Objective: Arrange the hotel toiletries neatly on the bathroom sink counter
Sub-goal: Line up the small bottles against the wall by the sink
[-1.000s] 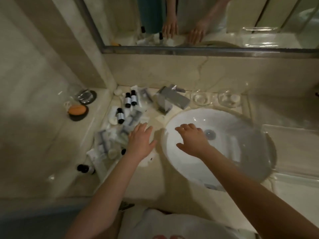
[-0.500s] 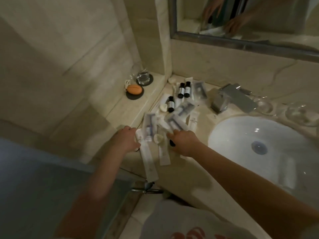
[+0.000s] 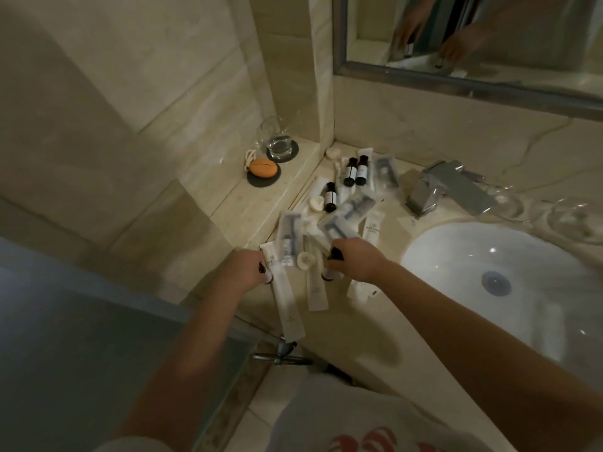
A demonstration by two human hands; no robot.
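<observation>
Toiletries lie in a loose heap on the marble counter (image 3: 375,324), left of the white sink basin (image 3: 456,256) and in front of the chrome faucet (image 3: 447,187). Most are long white sachets, their long axes running roughly from the near counter edge toward the back wall. The longest sachet (image 3: 287,298) reaches past the near counter edge, tilted a little leftward at its far end; a second sachet (image 3: 316,288) lies beside it, nearly parallel. Clear-fronted packets with dark items inside (image 3: 346,216) are fanned at slants across the middle of the pile.

Three small dark bottles with white labels lie flat near the back corner: two side by side (image 3: 355,171), caps toward the viewer, and a third (image 3: 330,197) just in front, pointing the same way. Print on the labels and sachets is too small and blurred to read.

Left hand (image 3: 244,269) is curled closed around a small dark bottle (image 3: 265,272), of which only the black cap and a bit of the body show, at the left edge of the long sachet. Right hand (image 3: 355,262) is closed over another dark bottle (image 3: 332,259), whose ends stick out past the fingers, above the heap.

On the side ledge sit a water glass (image 3: 279,141) on a dark coaster and an orange soap (image 3: 262,168) on a dark dish.
</observation>
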